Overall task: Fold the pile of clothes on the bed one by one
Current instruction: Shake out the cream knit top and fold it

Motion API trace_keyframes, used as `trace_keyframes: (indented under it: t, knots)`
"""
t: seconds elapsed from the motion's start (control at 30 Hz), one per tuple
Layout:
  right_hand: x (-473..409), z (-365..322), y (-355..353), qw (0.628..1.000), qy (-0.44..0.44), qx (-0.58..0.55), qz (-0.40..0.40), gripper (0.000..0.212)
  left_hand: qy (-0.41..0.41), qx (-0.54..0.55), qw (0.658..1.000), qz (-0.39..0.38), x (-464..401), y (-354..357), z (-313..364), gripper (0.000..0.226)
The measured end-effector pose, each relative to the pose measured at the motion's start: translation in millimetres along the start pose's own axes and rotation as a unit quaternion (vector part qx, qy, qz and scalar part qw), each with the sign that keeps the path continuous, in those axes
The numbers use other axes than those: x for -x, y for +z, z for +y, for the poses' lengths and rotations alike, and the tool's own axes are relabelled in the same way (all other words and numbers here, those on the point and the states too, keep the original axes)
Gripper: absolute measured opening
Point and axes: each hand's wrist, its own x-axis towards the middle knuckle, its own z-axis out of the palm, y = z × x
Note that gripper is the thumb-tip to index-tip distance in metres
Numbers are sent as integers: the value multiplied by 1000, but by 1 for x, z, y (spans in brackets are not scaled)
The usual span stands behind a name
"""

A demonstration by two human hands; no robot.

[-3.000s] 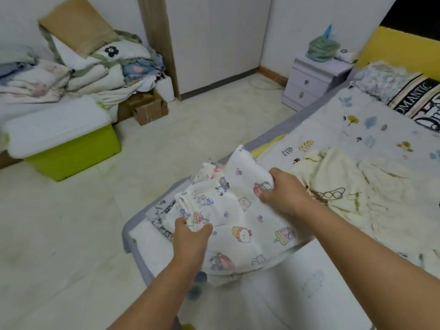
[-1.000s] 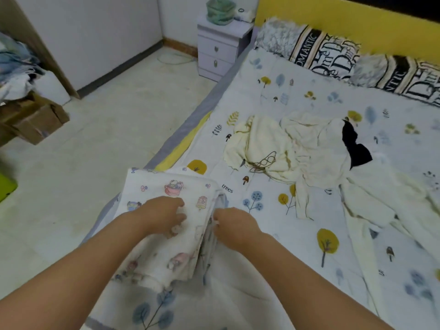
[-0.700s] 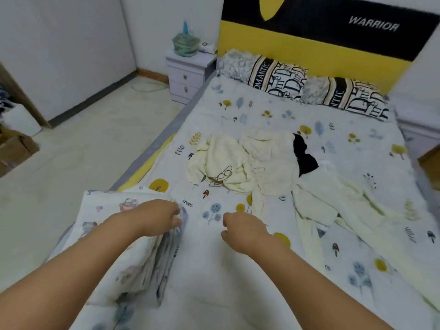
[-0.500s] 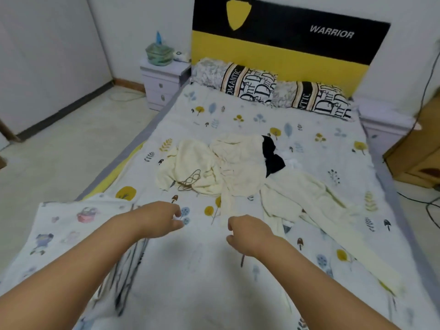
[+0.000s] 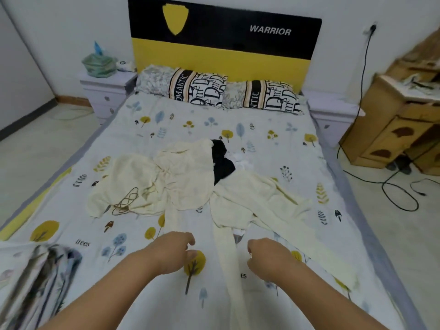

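Beneath both of my hands lies the bed (image 5: 273, 120), its pale sheet printed with trees and leaves. Beyond my hands, at the bed's far end, stands the black and yellow headboard (image 5: 223, 41), lettered WARRIOR, with two patterned pillows (image 5: 197, 88) leaning against it.

Just ahead of my hands, across the middle of the bed, is the pile of clothes (image 5: 171, 179): crumpled cream garments, unfolded, with a black garment (image 5: 222, 161) lying at their far edge. One long cream strip (image 5: 229, 265) from the pile runs toward me between my two hands.

To the left of my left hand, at the bed's near corner, lies the folded printed cloth (image 5: 35, 282), blurred in this view.

Far left of my left hand stands a white nightstand (image 5: 104, 91) with a green container (image 5: 98, 64) on it. Far right of my right hand stands a wooden cabinet (image 5: 400, 129).

My left hand (image 5: 175, 252) hovers above the sheet, fingers loosely curled, holding nothing. My right hand (image 5: 266, 257) does the same just beside the cream strip, fingers loosely curled and holding nothing.
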Motion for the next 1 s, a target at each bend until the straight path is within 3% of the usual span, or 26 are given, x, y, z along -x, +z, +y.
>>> trace_keyframes:
  t: [0.43, 0.67, 0.8, 0.9, 1.0]
  knots:
    - [-132, 75, 51, 997, 57, -31, 37, 34, 32, -77, 996, 45, -174, 64, 17, 39]
    - [-220, 89, 90, 993, 79, -64, 58, 67, -1, -72, 989, 128, -272, 106, 5, 82]
    - [-261, 92, 101, 994, 71, -25, 83, 77, 10, -87, 988, 128, -320, 127, -2, 102]
    - [-291, 93, 96, 988, 71, -34, 136, 78, 19, -67, 994, 81, -344, 137, -11, 82]
    - [-315, 93, 93, 983, 71, -53, 159, 78, 68, -23, 990, 117, -353, 136, -18, 44]
